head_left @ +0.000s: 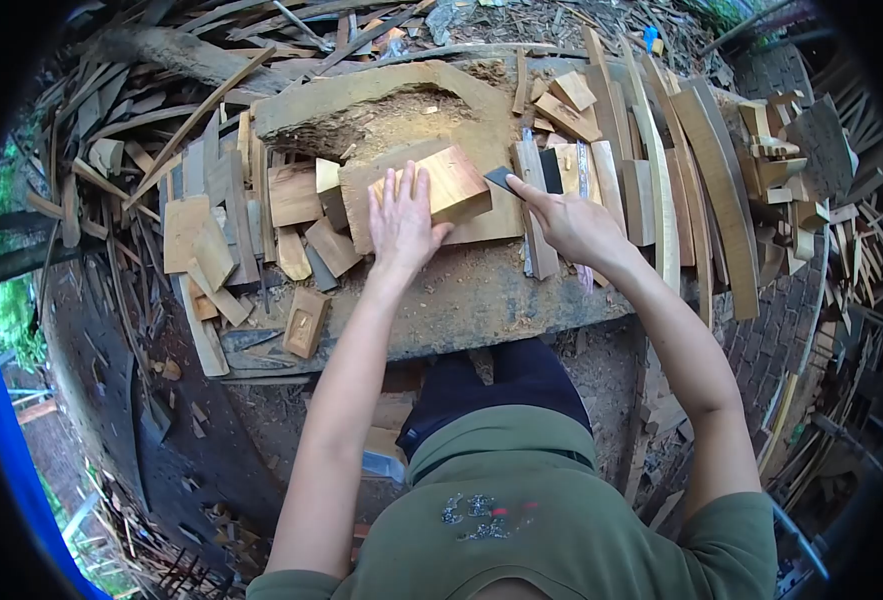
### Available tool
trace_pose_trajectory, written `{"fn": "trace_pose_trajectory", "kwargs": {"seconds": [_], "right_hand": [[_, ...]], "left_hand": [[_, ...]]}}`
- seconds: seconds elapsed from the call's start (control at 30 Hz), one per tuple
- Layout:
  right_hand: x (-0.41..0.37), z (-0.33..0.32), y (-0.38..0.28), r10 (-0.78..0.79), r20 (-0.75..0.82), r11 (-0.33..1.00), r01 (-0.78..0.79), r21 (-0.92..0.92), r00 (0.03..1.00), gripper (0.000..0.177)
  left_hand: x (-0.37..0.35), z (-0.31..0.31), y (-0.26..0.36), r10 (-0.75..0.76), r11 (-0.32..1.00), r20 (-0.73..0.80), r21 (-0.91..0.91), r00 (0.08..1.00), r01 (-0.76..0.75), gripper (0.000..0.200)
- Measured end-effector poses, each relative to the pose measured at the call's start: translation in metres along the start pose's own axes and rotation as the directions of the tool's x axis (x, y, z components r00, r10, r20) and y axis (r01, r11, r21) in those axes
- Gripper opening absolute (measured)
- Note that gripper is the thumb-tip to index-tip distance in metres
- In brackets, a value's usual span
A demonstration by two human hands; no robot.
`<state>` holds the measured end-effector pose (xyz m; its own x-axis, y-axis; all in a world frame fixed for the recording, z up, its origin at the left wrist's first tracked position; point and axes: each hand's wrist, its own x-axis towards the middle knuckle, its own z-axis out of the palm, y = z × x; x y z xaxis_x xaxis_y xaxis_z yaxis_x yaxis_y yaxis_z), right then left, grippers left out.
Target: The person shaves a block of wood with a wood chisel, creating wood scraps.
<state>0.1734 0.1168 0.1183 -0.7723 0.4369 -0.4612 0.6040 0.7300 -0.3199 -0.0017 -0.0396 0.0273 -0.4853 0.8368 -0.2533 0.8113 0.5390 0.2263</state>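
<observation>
My left hand (402,222) lies with its fingers stretched out over the left end of a pale wooden block (451,180), thumb extended beside the block's near side. Under the block is a flat wooden board (496,225). My right hand (571,222) pinches a small, dark, flat rectangular piece (502,180), held just off the block's right end; its exact kind does not show. Sawdust and chips cover the hollowed slab of wood (381,95) behind the block.
Wood offcuts (294,195) crowd the workbench (461,320) on the left, with a recessed wooden block (306,322) near its front edge. Long curved strips (716,190) line the right side. Piles of scrap wood (111,130) surround the bench.
</observation>
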Motion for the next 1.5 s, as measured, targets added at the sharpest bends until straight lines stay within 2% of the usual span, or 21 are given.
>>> {"fn": "trace_pose_trajectory", "kwargs": {"seconds": [0.1,0.13,0.2,0.23,0.3,0.33,0.37,0.43,0.47,0.53,0.67,0.73,0.97,1.07,1.13,1.27,1.37,1.5], "right_hand": [[0.003,0.007,-0.005,0.046,0.045,0.995,-0.05,0.085,0.998,0.046],[0.004,0.012,-0.004,0.043,0.05,0.994,-0.048,0.097,0.998,0.046],[-0.003,0.029,-0.001,0.076,-0.015,0.963,-0.069,0.262,0.997,0.046],[-0.008,0.034,0.001,0.087,-0.006,0.96,-0.082,0.269,0.996,0.046],[-0.016,0.042,0.003,0.163,-0.016,0.913,-0.145,0.381,0.987,0.046],[-0.02,0.045,0.001,0.141,-0.118,0.902,-0.079,0.425,0.983,0.046],[-0.023,0.046,0.002,0.141,-0.111,0.9,-0.081,0.429,0.984,0.046],[-0.028,0.026,-0.013,0.215,0.095,0.881,-0.236,0.41,0.972,0.046],[-0.028,0.028,-0.014,0.223,0.1,0.876,-0.244,0.416,0.97,0.046],[-0.026,0.032,-0.017,0.138,0.055,0.88,-0.148,0.451,0.989,0.046],[-0.018,0.036,-0.012,0.136,0.059,0.886,-0.148,0.44,0.989,0.046],[-0.017,0.043,-0.009,0.069,-0.055,0.879,-0.035,0.475,0.996,0.048],[0.005,0.041,-0.016,0.093,-0.036,0.871,-0.064,0.488,0.995,0.048],[-0.015,0.036,-0.012,0.077,0.055,0.863,-0.094,0.496,0.996,0.047],[-0.005,0.045,-0.01,0.083,-0.024,0.848,-0.058,0.526,0.996,0.047],[0.006,0.044,-0.01,0.101,-0.031,0.833,-0.067,0.55,0.994,0.046],[-0.012,0.042,-0.008,0.094,0.063,0.826,-0.113,0.553,0.994,0.046],[0.007,0.053,-0.006,0.1,-0.032,0.795,-0.06,0.603,0.995,0.048]], "left_hand": [[0.002,-0.004,0.0,0.056,0.998,-0.017,0.028,0.998,-0.055,0.102],[0.003,-0.008,0.003,0.049,0.999,0.03,0.017,0.998,-0.05,0.107],[0.011,-0.013,0.009,0.008,1.0,0.061,0.004,0.998,-0.008,0.111],[0.014,-0.012,0.013,-0.038,0.999,0.081,-0.015,0.996,0.039,0.115],[0.019,-0.004,0.009,-0.02,1.0,0.071,-0.021,0.997,0.022,0.117],[0.019,0.0,0.006,-0.015,1.0,0.05,-0.025,0.999,0.016,0.119],[0.02,0.004,0.004,-0.018,1.0,0.057,-0.023,0.998,0.019,0.119],[0.019,0.007,0.003,0.01,1.0,0.028,-0.003,1.0,-0.009,0.122],[0.02,0.007,0.003,0.017,1.0,0.037,0.0,0.999,-0.017,0.122],[0.021,0.004,0.003,0.005,1.0,0.061,0.008,0.998,-0.006,0.124],[0.021,0.001,0.004,0.016,0.999,0.092,0.032,0.996,-0.019,0.125],[0.023,0.001,0.004,0.006,0.999,0.091,0.035,0.996,-0.009,0.126],[0.024,-0.001,0.004,0.008,0.997,0.114,0.069,0.993,-0.016,0.126],[0.024,0.003,0.003,0.013,0.997,0.101,0.077,0.995,-0.021,0.126],[0.024,0.005,0.002,0.004,0.996,0.1,0.086,0.995,-0.013,0.126],[0.026,0.002,0.001,0.023,0.995,0.094,0.099,0.995,-0.032,0.126],[0.023,0.005,0.001,0.029,0.994,0.084,0.099,0.996,-0.037,0.126],[0.021,0.004,0.004,0.019,0.995,0.082,0.098,0.996,-0.027,0.125]]}}
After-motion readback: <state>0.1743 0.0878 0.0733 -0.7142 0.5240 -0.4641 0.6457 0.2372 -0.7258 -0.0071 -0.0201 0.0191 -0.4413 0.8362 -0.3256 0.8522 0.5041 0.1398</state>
